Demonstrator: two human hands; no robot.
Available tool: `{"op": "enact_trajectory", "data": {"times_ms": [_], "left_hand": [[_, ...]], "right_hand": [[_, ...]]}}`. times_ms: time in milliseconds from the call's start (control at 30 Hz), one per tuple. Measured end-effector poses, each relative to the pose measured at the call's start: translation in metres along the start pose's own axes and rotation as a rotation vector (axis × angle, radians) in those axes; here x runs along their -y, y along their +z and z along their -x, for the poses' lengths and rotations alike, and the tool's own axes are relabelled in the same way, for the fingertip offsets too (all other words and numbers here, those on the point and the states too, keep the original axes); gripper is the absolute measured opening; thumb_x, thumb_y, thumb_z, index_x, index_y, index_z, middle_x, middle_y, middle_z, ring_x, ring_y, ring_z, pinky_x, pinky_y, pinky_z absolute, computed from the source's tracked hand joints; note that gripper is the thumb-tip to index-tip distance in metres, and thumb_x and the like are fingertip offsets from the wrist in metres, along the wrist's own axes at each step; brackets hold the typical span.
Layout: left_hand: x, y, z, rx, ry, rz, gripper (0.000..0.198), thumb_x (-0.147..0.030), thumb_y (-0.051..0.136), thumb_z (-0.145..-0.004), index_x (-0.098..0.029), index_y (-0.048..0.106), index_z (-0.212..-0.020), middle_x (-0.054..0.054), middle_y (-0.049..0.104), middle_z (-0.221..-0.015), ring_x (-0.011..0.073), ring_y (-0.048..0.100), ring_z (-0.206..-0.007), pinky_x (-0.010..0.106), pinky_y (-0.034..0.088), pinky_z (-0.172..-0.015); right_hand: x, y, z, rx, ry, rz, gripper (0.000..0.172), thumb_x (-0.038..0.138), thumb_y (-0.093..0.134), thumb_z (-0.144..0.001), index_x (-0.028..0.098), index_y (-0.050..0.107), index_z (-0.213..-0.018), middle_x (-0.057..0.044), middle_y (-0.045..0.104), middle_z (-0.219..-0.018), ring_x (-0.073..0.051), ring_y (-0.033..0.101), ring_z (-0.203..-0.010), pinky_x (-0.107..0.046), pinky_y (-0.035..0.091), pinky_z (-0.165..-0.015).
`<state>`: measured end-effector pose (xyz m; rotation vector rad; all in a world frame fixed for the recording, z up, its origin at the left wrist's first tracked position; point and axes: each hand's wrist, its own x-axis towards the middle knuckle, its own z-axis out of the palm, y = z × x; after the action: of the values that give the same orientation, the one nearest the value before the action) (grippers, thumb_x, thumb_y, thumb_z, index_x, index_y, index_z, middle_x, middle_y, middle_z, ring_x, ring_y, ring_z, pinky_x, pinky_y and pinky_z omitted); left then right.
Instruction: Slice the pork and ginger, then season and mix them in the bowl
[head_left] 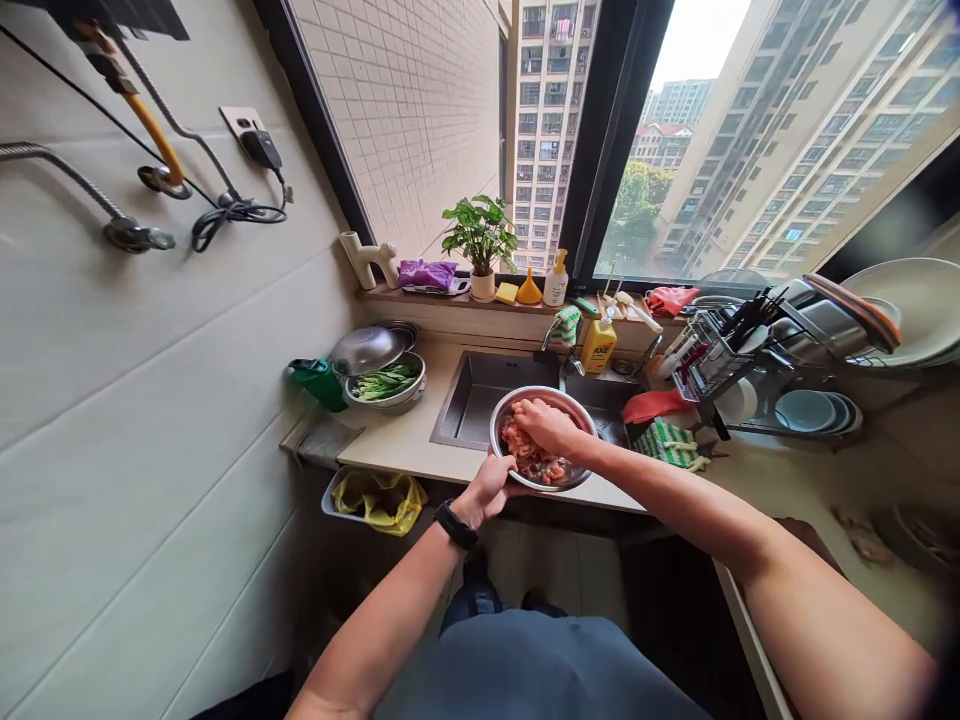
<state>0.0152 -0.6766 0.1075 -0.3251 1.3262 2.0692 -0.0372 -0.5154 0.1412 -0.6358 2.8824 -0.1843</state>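
A round metal bowl of pinkish raw meat pieces is held at the front of the sink, over the counter edge. My left hand grips the bowl's near-left rim, thumb on top and fingers beneath. Reaching in from the right, my right hand has its fingers curled down into the meat; the fingertips are partly hidden. On the counter to the left, a second bowl contains cut green vegetables, with a metal bowl or lid leaning over it.
A faucet and yellow detergent bottle stand behind the sink. To the right are a red cloth, a green-striped cloth and a dish rack. A bin with a yellow bag hangs below the counter at left.
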Motion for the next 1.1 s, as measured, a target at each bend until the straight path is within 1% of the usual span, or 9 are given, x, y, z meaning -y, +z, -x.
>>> {"op": "enact_trajectory", "data": {"times_ms": [133, 267, 367, 467, 567, 733, 900, 1000, 1100], "left_hand": [[-0.022, -0.011, -0.037, 0.051, -0.006, -0.045, 0.03, -0.015, 0.063, -0.073, -0.011, 0.063, -0.102, 0.011, 0.073, -0.086, 0.0222, 0.07, -0.075, 0.04, 0.061, -0.072], [-0.05, -0.022, -0.068, 0.093, 0.0, -0.077, 0.048, -0.016, 0.066, -0.071, -0.015, 0.057, -0.118, 0.011, 0.073, -0.099, 0.0234, 0.071, -0.077, 0.042, 0.061, -0.071], [-0.072, -0.03, -0.089, 0.112, 0.008, -0.106, 0.064, -0.011, 0.062, -0.068, -0.022, 0.045, -0.128, 0.009, 0.069, -0.111, 0.0222, 0.071, -0.076, 0.043, 0.061, -0.07], [-0.089, -0.037, -0.109, 0.117, -0.03, -0.151, 0.067, -0.008, 0.058, -0.065, -0.024, 0.039, -0.128, 0.008, 0.066, -0.113, 0.0203, 0.071, -0.074, 0.043, 0.062, -0.069], [-0.103, -0.042, -0.127, 0.099, -0.098, -0.168, 0.066, -0.007, 0.055, -0.064, -0.023, 0.038, -0.125, 0.005, 0.067, -0.103, 0.0196, 0.069, -0.069, 0.043, 0.062, -0.066], [-0.121, -0.045, -0.147, 0.145, -0.095, -0.137, 0.06, -0.01, 0.058, -0.066, -0.023, 0.041, -0.122, 0.005, 0.067, -0.1, 0.0201, 0.07, -0.069, 0.042, 0.061, -0.068], [-0.123, -0.042, -0.152, 0.089, -0.053, -0.108, 0.063, -0.01, 0.06, -0.064, -0.025, 0.036, -0.121, 0.003, 0.066, -0.103, 0.0173, 0.068, -0.068, 0.041, 0.061, -0.07], [-0.12, -0.035, -0.151, 0.085, -0.033, -0.103, 0.061, -0.009, 0.058, -0.062, -0.025, 0.037, -0.117, 0.0, 0.064, -0.098, 0.0161, 0.066, -0.065, 0.041, 0.06, -0.068], [-0.119, -0.026, -0.152, 0.055, -0.046, -0.101, 0.059, -0.007, 0.058, -0.061, -0.025, 0.039, -0.115, -0.001, 0.064, -0.096, 0.0158, 0.066, -0.066, 0.039, 0.06, -0.067]], "right_hand": [[-0.019, 0.0, -0.025, 0.185, -0.292, -0.043, 0.074, 0.03, 0.071, -0.076, 0.023, 0.044, -0.143, -0.015, 0.052, -0.135, -0.034, 0.051, -0.124, -0.049, 0.044, -0.101], [-0.031, 0.007, -0.061, 0.086, 0.134, -0.076, 0.114, 0.067, 0.077, -0.059, 0.024, 0.027, -0.152, -0.021, 0.039, -0.146, -0.046, 0.042, -0.13, -0.058, 0.046, -0.094], [-0.039, 0.008, -0.093, 0.064, 0.32, -0.034, 0.098, 0.068, 0.075, -0.061, 0.015, 0.046, -0.139, -0.023, 0.053, -0.13, -0.041, 0.057, -0.113, -0.046, 0.05, -0.085], [-0.048, -0.001, -0.119, 0.093, 0.273, 0.0, 0.051, 0.048, 0.071, -0.076, 0.015, 0.063, -0.113, -0.015, 0.065, -0.103, -0.029, 0.065, -0.091, -0.035, 0.05, -0.079], [-0.055, -0.015, -0.134, 0.079, 0.225, 0.042, 0.022, 0.029, 0.059, -0.088, 0.015, 0.067, -0.104, -0.016, 0.064, -0.107, -0.03, 0.061, -0.102, -0.038, 0.047, -0.087], [-0.057, -0.031, -0.138, 0.204, -0.212, -0.008, 0.072, 0.027, 0.074, -0.073, 0.026, 0.048, -0.14, -0.012, 0.055, -0.13, -0.031, 0.049, -0.121, -0.046, 0.041, -0.101], [-0.065, -0.018, -0.147, 0.081, 0.34, -0.088, 0.106, 0.065, 0.078, -0.059, 0.02, 0.037, -0.147, -0.023, 0.039, -0.145, -0.045, 0.039, -0.13, -0.056, 0.043, -0.095], [-0.075, -0.009, -0.155, 0.093, 0.399, -0.095, 0.098, 0.06, 0.081, -0.058, 0.012, 0.046, -0.136, -0.023, 0.055, -0.126, -0.039, 0.057, -0.112, -0.045, 0.049, -0.088], [-0.086, -0.014, -0.157, 0.102, 0.244, -0.042, 0.06, 0.044, 0.077, -0.07, 0.013, 0.059, -0.117, -0.016, 0.065, -0.107, -0.032, 0.064, -0.098, -0.037, 0.05, -0.083]]}}
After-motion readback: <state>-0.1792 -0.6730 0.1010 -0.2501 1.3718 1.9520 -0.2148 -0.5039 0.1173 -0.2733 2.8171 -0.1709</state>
